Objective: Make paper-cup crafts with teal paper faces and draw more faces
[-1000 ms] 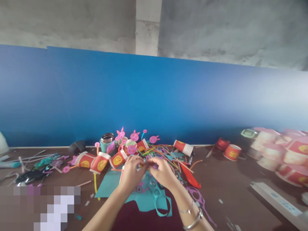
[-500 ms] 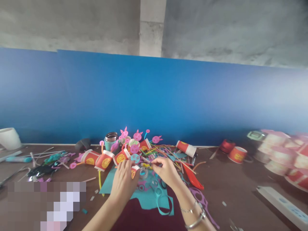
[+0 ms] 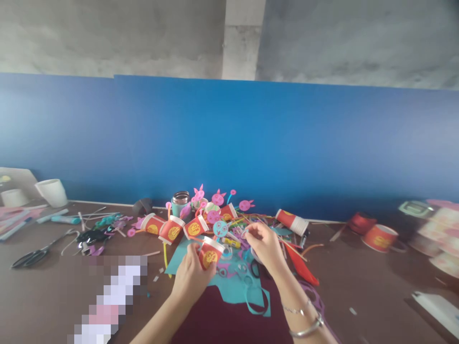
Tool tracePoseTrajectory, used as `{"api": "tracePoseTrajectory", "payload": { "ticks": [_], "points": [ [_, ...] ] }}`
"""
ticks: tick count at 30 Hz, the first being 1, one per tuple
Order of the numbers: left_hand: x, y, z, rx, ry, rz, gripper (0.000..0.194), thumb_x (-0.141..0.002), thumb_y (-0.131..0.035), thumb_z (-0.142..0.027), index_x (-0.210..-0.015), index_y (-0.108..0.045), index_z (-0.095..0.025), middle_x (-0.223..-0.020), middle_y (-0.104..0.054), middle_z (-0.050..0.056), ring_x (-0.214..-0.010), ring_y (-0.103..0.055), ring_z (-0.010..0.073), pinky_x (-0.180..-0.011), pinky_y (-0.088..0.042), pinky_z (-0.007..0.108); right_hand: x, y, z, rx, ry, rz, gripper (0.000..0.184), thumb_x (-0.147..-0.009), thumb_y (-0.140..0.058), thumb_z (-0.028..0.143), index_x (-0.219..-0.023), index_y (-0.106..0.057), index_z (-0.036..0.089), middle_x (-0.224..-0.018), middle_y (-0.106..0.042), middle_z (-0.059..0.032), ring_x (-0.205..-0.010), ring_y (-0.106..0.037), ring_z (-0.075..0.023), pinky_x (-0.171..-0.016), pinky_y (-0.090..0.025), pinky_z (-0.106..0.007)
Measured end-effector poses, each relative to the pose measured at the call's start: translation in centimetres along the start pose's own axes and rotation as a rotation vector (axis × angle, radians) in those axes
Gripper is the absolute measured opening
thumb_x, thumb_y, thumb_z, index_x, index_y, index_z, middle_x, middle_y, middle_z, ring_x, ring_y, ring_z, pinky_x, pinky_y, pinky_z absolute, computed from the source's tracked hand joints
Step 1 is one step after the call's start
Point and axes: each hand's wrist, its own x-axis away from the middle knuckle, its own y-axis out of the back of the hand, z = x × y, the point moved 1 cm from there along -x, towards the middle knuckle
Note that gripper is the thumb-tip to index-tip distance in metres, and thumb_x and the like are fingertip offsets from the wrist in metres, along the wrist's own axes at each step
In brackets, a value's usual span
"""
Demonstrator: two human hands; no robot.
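My left hand (image 3: 193, 274) is wrapped round a red paper cup (image 3: 210, 254) with yellow print and a white rim. A round blue paper face (image 3: 220, 229) with pointed ears shows just above the rim; whether it is fixed to this cup I cannot tell. To the right, my right hand (image 3: 264, 246) is closed in a pinch, with a small pale bit at its fingertips, too small to name. Below the hands lie a blue paper sheet (image 3: 229, 289) and cut blue scraps. A yellow glue stick or marker (image 3: 231, 242) lies between the hands, partly hidden.
Several red cups with pink paper faces (image 3: 217, 197) crowd the back, beside an open flask (image 3: 180, 203). Stacked cups (image 3: 292, 222) and a red pouch-like thing (image 3: 303, 267) lie right. Scissors (image 3: 30, 258) rest at far left, a power strip (image 3: 437, 310) at far right.
The cup in my left hand has come up and now shows its printed side. My right hand stays pinched, now farther from the left. The view has swung left.
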Motion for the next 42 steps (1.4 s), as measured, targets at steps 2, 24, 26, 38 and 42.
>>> {"api": "tracePoseTrajectory", "payload": {
  "ticks": [2, 24, 26, 38, 42],
  "points": [
    [0.2, 0.4, -0.4, 0.083, -0.077, -0.017, 0.041, -0.069, -0.058, -0.026, -0.105, -0.04, -0.018, -0.088, -0.064, 0.009, -0.084, -0.065, 0.0268, -0.069, -0.051, 0.038, -0.2, 0.5, -0.1, -0.038, -0.028, -0.038, 0.011, -0.067, -0.056, 0.028, -0.067, -0.058, 0.018, -0.063, -0.064, -0.0028, -0.058, -0.059, -0.0172, -0.057, -0.045, -0.026],
    [0.9, 1.1, -1.4, 0.32, -0.379, 0.265, 0.051, -0.067, -0.061, -0.02, -0.115, -0.044, -0.019, -0.107, -0.06, 0.011, -0.1, -0.057, 0.0271, -0.087, -0.046, 0.043, -1.0, 1.8, -1.5, -0.167, -0.167, 0.062, 0.018, -0.068, -0.058, 0.034, -0.072, -0.059, 0.016, -0.061, -0.062, -0.0016, -0.057, -0.057, -0.0159, -0.054, -0.043, -0.026],
    [0.9, 1.1, -1.3, 0.321, -0.371, 0.269, 0.05, -0.067, -0.061, -0.02, -0.114, -0.046, -0.02, -0.107, -0.061, 0.01, -0.099, -0.057, 0.0266, -0.086, -0.047, 0.042, -0.9, 1.7, -1.5, -0.16, -0.167, 0.091, 0.017, -0.068, -0.057, 0.032, -0.073, -0.059, 0.016, -0.061, -0.062, -0.0012, -0.057, -0.056, -0.0155, -0.053, -0.041, -0.025],
    [1.1, 1.0, -1.0, 0.334, -0.304, 0.309, 0.05, -0.068, -0.06, -0.021, -0.116, -0.045, -0.018, -0.11, -0.06, 0.011, -0.102, -0.056, 0.0258, -0.086, -0.048, 0.04, -0.7, 1.9, -0.9, -0.185, -0.2, 0.156, 0.012, -0.068, -0.056, 0.026, -0.072, -0.06, 0.015, -0.059, -0.058, 0.0012, -0.055, -0.052, -0.013, -0.052, -0.037, -0.023],
    [1.1, 0.9, -1.0, 0.336, -0.274, 0.346, 0.05, -0.068, -0.059, -0.022, -0.116, -0.045, -0.017, -0.111, -0.059, 0.011, -0.103, -0.056, 0.0261, -0.088, -0.047, 0.041, -0.6, 2.0, -0.7, -0.19, -0.219, 0.177, 0.013, -0.068, -0.057, 0.026, -0.073, -0.061, 0.015, -0.061, -0.059, 0.0008, -0.058, -0.053, -0.0131, -0.054, -0.038, -0.023]
  ]
}}
